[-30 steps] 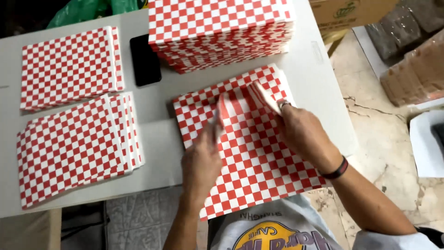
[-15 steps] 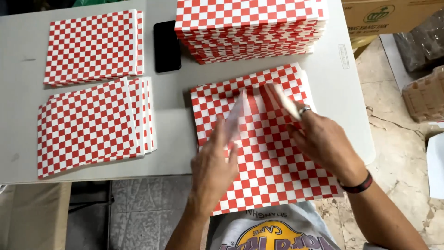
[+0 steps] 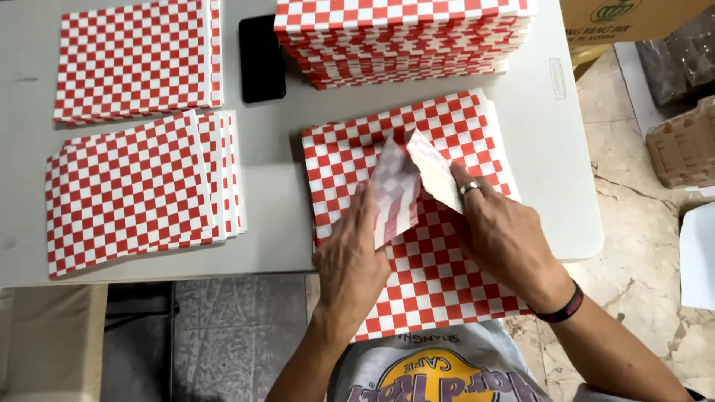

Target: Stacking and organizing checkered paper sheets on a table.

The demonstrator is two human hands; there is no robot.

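A red-and-white checkered paper sheet point(image 3: 447, 290) lies on the white table point(image 3: 275, 126), hanging over its near edge. My left hand point(image 3: 351, 264) presses a folded-over flap point(image 3: 395, 195) of the sheet flat near its middle. My right hand point(image 3: 500, 237), with a ring and a dark wristband, lifts another flap point(image 3: 433, 170) whose pale underside shows. The two flaps meet in a raised peak at the sheet's middle.
A tall stack of checkered paper point(image 3: 402, 37) stands at the table's far side. Two lower piles point(image 3: 134, 193) point(image 3: 138, 59) lie at the left. A black phone point(image 3: 261, 58) rests between them. Cardboard boxes point(image 3: 633, 15) and trays point(image 3: 681, 145) sit on the floor at right.
The flaps have been drawn in from the sheet's far edge and now stand closer together at its middle. My left hand has flattened onto its flap.
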